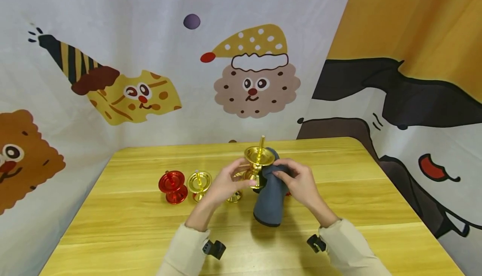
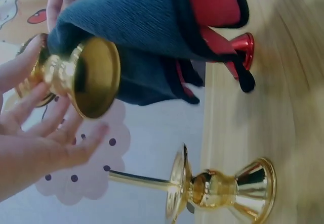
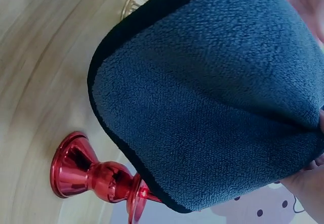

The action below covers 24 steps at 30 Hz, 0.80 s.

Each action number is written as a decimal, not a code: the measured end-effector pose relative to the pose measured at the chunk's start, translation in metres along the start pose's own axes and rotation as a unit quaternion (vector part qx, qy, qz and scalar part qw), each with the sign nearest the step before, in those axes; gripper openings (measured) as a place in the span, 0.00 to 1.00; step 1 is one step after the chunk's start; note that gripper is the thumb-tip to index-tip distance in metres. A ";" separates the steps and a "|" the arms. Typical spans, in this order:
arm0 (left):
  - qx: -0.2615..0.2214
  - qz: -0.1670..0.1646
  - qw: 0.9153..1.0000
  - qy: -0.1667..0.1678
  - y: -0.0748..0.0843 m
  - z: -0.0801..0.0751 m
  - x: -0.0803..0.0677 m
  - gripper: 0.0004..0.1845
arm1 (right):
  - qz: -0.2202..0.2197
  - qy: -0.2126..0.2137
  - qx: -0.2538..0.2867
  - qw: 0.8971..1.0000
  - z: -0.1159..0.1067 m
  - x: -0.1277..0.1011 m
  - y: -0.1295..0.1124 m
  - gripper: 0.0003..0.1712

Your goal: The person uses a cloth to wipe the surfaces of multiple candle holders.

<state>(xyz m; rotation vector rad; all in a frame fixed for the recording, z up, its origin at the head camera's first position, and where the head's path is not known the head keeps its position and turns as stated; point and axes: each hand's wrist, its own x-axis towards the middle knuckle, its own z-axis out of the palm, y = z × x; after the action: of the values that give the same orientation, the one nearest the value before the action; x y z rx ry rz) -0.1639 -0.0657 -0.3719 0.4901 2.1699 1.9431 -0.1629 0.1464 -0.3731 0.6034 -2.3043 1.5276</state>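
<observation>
My left hand [image 1: 226, 186] grips a shiny gold candle holder [image 1: 259, 157] by its stem and base, raised above the table. A thin spike rises from the holder's dish. In the left wrist view, the hollow underside of its base [image 2: 96, 77] faces the camera. My right hand [image 1: 301, 183] pinches a blue-grey cloth [image 1: 270, 203] with a dark edge, bunched against the holder's right side. The cloth's lower part hangs down, and its red reverse shows in the left wrist view. It hides part of the right hand's fingers in the right wrist view.
On the wooden table [image 1: 132, 234], a red candle holder [image 1: 174, 187] and a gold one [image 1: 198, 182] stand at left. Another gold holder [image 1: 234, 197] is partly behind my left hand. A red holder [image 3: 109, 181] stands behind the cloth. A cartoon-printed curtain [image 1: 150, 37] hangs behind.
</observation>
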 end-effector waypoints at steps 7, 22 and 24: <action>0.047 0.041 0.998 -0.018 -0.004 -0.001 0.000 0.40 | -0.002 0.007 0.003 1.000 -0.001 0.002 0.000 0.12; -0.003 -0.009 1.000 0.001 0.000 0.002 -0.003 0.37 | -0.076 -0.073 -0.005 0.994 0.000 -0.004 0.003 0.17; -0.004 -0.008 1.000 0.004 0.000 0.002 -0.003 0.36 | -0.063 -0.101 0.026 0.993 -0.002 -0.005 0.004 0.20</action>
<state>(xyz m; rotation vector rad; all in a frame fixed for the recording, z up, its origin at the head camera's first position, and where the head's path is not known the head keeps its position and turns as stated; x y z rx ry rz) -0.1607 -0.0648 -0.3724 0.4637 2.1641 1.9481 -0.1609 0.1503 -0.3782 0.9385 -2.3255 1.5330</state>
